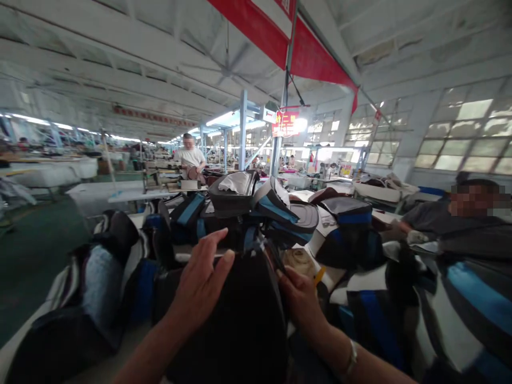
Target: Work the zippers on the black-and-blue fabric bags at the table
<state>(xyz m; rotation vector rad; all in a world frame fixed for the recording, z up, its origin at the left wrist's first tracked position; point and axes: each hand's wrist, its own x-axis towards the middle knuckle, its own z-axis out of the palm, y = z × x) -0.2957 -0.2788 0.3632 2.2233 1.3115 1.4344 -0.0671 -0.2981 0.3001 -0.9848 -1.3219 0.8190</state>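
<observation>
A dark fabric bag piece (244, 314) stands upright right in front of me. My left hand (200, 282) lies flat against its left side with the fingers stretched out, so it is open. My right hand (300, 298) is closed on the piece's right edge near the top, beside a blue strap (251, 237); a bracelet shows on that wrist. Around the piece lie several black, blue and white bag parts (280, 213) in a heap.
More bag parts are piled at left (100, 266) and right (460, 298). One person (460, 210) sits at the right behind the pile, another person (191, 157) works at a table farther back. A post (280, 128) rises behind the heap; green floor at left.
</observation>
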